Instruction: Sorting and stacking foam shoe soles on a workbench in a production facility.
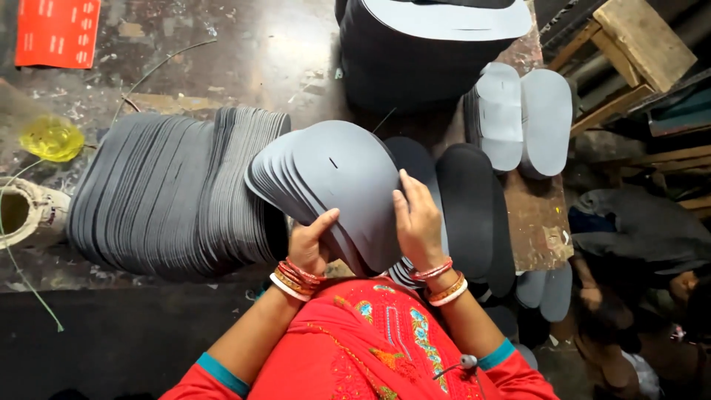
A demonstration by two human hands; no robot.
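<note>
The grip of the left hand (309, 244) closes around the lower edge of a fanned bundle of grey sole-shaped foam sheets (337, 185), thumb on top and the other fingers hidden beneath the sheets. The right hand (417, 218) lies flat and open-fingered against the bundle's right edge, pressing rather than clasping; its palm side cannot be seen. The bundle is held tilted just above the near edge of the scuffed dark counter (259, 59), in front of the person's chest.

How many sheets the bundle holds cannot be made out, as the lower ends vanish behind the hands and the red embroidered garment (370, 341). Only the top sheet shows a small slit.

Just left of the bundle, a long leaning row of dark grey cut sheets (170, 196) lies on the counter, touching or nearly touching the fan. Behind the right hand, black sole-shaped pieces (466, 207) overlap each other, their near ends hidden. Farther back stands a tall black stack with a pale grey top sheet (429, 37), cut off by the upper edge. To its right rest two small piles of light grey soles (522, 118).

At the far left are a crumpled yellow plastic piece (52, 138), a worn white pot (29, 213) partly cut off, and a red printed sheet (58, 31). Wooden frames (629, 52) fill the top right corner. Another person's dark-clothed figure (644, 237) is dim at the right and hard to read.
</note>
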